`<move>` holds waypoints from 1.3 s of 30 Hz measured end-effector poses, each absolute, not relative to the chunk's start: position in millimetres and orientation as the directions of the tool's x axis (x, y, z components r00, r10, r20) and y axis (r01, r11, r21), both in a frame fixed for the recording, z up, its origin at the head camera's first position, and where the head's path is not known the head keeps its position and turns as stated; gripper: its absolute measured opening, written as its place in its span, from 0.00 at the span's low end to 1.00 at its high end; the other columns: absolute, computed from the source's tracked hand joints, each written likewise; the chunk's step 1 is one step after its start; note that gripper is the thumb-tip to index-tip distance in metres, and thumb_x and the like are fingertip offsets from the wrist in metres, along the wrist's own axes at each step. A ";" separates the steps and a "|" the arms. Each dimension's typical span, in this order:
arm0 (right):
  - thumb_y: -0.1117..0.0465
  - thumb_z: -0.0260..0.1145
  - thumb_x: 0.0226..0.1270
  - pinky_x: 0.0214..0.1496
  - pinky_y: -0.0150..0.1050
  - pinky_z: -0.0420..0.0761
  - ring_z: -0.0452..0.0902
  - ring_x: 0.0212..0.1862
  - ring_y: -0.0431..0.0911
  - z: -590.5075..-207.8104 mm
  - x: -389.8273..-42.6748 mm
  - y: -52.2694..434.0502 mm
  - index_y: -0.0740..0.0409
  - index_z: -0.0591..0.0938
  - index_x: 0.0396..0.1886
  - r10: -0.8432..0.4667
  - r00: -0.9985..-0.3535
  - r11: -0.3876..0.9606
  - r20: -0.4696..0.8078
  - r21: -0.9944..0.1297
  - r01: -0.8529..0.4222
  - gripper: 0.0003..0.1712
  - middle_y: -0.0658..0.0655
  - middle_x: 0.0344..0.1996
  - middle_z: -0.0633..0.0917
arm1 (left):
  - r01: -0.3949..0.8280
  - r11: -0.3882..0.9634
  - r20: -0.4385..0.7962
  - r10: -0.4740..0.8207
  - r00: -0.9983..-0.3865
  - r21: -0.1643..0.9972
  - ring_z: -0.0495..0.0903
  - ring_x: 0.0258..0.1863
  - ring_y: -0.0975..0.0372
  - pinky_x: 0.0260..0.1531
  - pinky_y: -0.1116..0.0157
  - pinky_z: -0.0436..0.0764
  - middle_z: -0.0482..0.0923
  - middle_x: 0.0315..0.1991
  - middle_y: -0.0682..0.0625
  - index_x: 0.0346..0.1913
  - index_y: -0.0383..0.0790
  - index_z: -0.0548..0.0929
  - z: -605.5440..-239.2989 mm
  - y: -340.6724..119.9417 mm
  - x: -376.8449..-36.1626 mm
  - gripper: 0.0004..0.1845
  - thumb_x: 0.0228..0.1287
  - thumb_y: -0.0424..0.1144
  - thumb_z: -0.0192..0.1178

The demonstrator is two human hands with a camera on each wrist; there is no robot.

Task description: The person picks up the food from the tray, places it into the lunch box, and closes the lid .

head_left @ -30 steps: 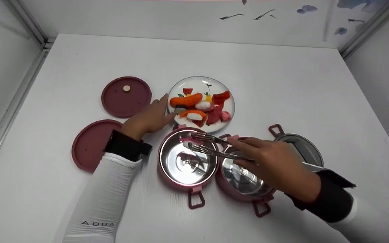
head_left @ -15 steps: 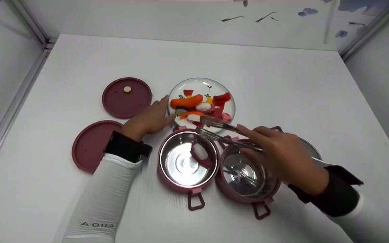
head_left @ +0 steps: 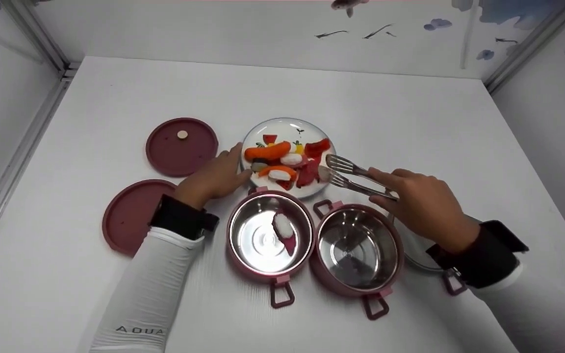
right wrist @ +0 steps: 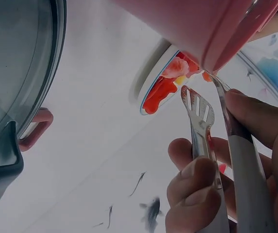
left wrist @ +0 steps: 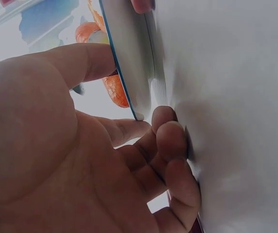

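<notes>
A white plate point(head_left: 263, 131) of toy food sits mid-table. My left hand point(head_left: 228, 169) holds its left rim between thumb and forefinger; the left wrist view shows the rim point(left wrist: 129, 63) between them. My right hand point(head_left: 410, 201) grips metal tongs point(head_left: 351, 175), whose tips stand apart and empty at the plate's right edge, beside a red piece point(head_left: 318, 146). In the right wrist view the tongs point(right wrist: 197, 111) point at the plate point(right wrist: 151, 92). A pink steel container point(head_left: 243, 245) in front holds one white and pink sushi piece point(head_left: 282, 226). The container point(head_left: 358, 247) to its right is empty.
Two dark red lids point(head_left: 182, 146) point(head_left: 130, 215) lie to the left. A third container point(head_left: 417, 257) is partly hidden behind my right wrist. White walls and metal rails bound the table on three sides.
The sushi piece has dropped from the tongs into the left container. My right hand has carried the tongs back and to the right, to the plate's right edge. The left hand has stayed.
</notes>
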State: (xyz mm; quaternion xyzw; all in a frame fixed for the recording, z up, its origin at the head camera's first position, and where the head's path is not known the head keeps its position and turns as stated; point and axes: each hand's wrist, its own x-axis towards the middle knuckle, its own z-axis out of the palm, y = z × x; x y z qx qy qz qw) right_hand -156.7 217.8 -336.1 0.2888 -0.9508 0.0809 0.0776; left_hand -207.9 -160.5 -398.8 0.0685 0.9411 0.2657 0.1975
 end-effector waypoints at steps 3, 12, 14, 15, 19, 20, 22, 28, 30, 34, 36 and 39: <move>0.55 0.74 0.62 0.25 0.44 0.76 0.79 0.26 0.47 -338.3 -160.6 216.0 0.51 0.81 0.65 -0.533 -0.832 0.829 0.151 -0.103 -0.550 0.30 0.57 0.37 0.88 | 0.021 0.850 -0.337 0.231 -0.912 0.526 0.50 0.79 0.46 0.77 0.48 0.54 0.48 0.80 0.36 0.81 0.42 0.38 -401.3 -160.8 -208.1 0.43 0.75 0.55 0.46; 0.56 0.75 0.61 0.25 0.46 0.78 0.80 0.25 0.48 -341.3 -168.1 207.2 0.51 0.81 0.64 -0.526 -0.838 0.840 0.142 -0.064 -0.538 0.29 0.59 0.36 0.89 | 0.022 0.848 -0.327 0.228 -0.917 0.529 0.51 0.79 0.46 0.77 0.48 0.55 0.50 0.79 0.36 0.81 0.42 0.38 -402.3 -160.2 -209.8 0.44 0.75 0.56 0.46; 0.57 0.75 0.61 0.25 0.46 0.78 0.79 0.24 0.47 -342.7 -168.3 206.8 0.51 0.82 0.63 -0.533 -0.832 0.836 0.152 -0.059 -0.546 0.29 0.58 0.35 0.88 | 0.022 0.850 -0.328 0.227 -0.917 0.526 0.52 0.79 0.46 0.76 0.48 0.56 0.50 0.79 0.36 0.81 0.42 0.38 -402.7 -160.4 -209.7 0.44 0.74 0.55 0.46; 0.57 0.74 0.61 0.25 0.46 0.78 0.79 0.24 0.47 -343.2 -168.2 207.0 0.51 0.82 0.63 -0.534 -0.831 0.835 0.155 -0.059 -0.548 0.29 0.58 0.35 0.88 | 0.023 0.852 -0.327 0.225 -0.918 0.522 0.53 0.78 0.46 0.76 0.48 0.56 0.51 0.79 0.35 0.81 0.42 0.38 -402.9 -160.5 -209.9 0.44 0.74 0.55 0.46; 0.58 0.74 0.62 0.25 0.46 0.78 0.79 0.24 0.46 -344.2 -167.1 209.2 0.51 0.82 0.63 -0.536 -0.827 0.830 0.170 -0.073 -0.553 0.28 0.58 0.34 0.88 | 0.015 0.857 -0.330 0.215 -0.919 0.515 0.53 0.78 0.46 0.76 0.47 0.57 0.50 0.79 0.36 0.81 0.43 0.38 -402.8 -160.0 -211.5 0.44 0.74 0.57 0.46; 0.58 0.74 0.62 0.25 0.46 0.78 0.79 0.24 0.46 -344.9 -166.9 209.8 0.51 0.82 0.63 -0.535 -0.826 0.829 0.176 -0.075 -0.554 0.28 0.58 0.34 0.88 | 0.012 0.858 -0.333 0.212 -0.919 0.513 0.53 0.78 0.46 0.76 0.48 0.57 0.50 0.79 0.36 0.82 0.43 0.38 -403.0 -159.8 -212.0 0.44 0.74 0.57 0.46; 0.58 0.74 0.62 0.25 0.46 0.78 0.79 0.24 0.46 -346.6 -166.6 210.6 0.51 0.82 0.63 -0.535 -0.825 0.828 0.185 -0.081 -0.555 0.28 0.57 0.34 0.88 | 0.006 0.859 -0.337 0.207 -0.919 0.511 0.52 0.79 0.47 0.76 0.48 0.56 0.50 0.79 0.37 0.82 0.44 0.38 -404.1 -159.5 -212.4 0.45 0.74 0.58 0.46; 0.57 0.74 0.62 0.26 0.46 0.78 0.80 0.25 0.47 -349.3 -165.4 210.5 0.49 0.82 0.63 -0.528 -0.828 0.829 0.187 -0.095 -0.551 0.28 0.57 0.34 0.88 | 0.008 0.867 -0.336 0.202 -0.920 0.499 0.53 0.78 0.45 0.76 0.47 0.57 0.50 0.79 0.36 0.81 0.43 0.38 -405.2 -158.0 -210.9 0.44 0.74 0.57 0.46; 0.57 0.74 0.62 0.26 0.44 0.78 0.80 0.25 0.46 -347.7 -164.3 210.3 0.49 0.82 0.64 -0.525 -0.829 0.830 0.194 -0.100 -0.549 0.28 0.56 0.34 0.88 | 0.010 0.868 -0.336 0.202 -0.920 0.496 0.54 0.78 0.45 0.76 0.47 0.57 0.51 0.79 0.35 0.81 0.43 0.38 -404.2 -157.3 -210.7 0.44 0.74 0.57 0.46; 0.57 0.74 0.62 0.25 0.43 0.76 0.78 0.25 0.47 -343.3 -163.0 208.7 0.49 0.81 0.64 -0.520 -0.829 0.831 0.204 -0.102 -0.547 0.29 0.57 0.33 0.88 | 0.009 0.865 -0.335 0.203 -0.920 0.501 0.55 0.78 0.45 0.75 0.48 0.58 0.52 0.78 0.35 0.81 0.42 0.38 -402.1 -157.1 -210.4 0.44 0.74 0.56 0.45; 0.57 0.75 0.61 0.25 0.44 0.77 0.79 0.26 0.48 -342.6 -163.3 207.7 0.49 0.81 0.65 -0.518 -0.832 0.834 0.199 -0.098 -0.543 0.30 0.57 0.34 0.88 | 0.008 0.865 -0.335 0.203 -0.920 0.502 0.55 0.78 0.45 0.75 0.48 0.58 0.52 0.78 0.35 0.81 0.43 0.39 -401.5 -157.5 -210.2 0.44 0.74 0.56 0.45; 0.56 0.76 0.60 0.25 0.46 0.79 0.81 0.27 0.48 -343.2 -164.0 206.9 0.50 0.81 0.65 -0.517 -0.835 0.838 0.189 -0.089 -0.539 0.32 0.59 0.35 0.88 | 0.005 0.864 -0.336 0.201 -0.920 0.503 0.55 0.78 0.46 0.76 0.48 0.58 0.51 0.79 0.36 0.81 0.42 0.39 -401.4 -157.4 -210.3 0.44 0.74 0.56 0.45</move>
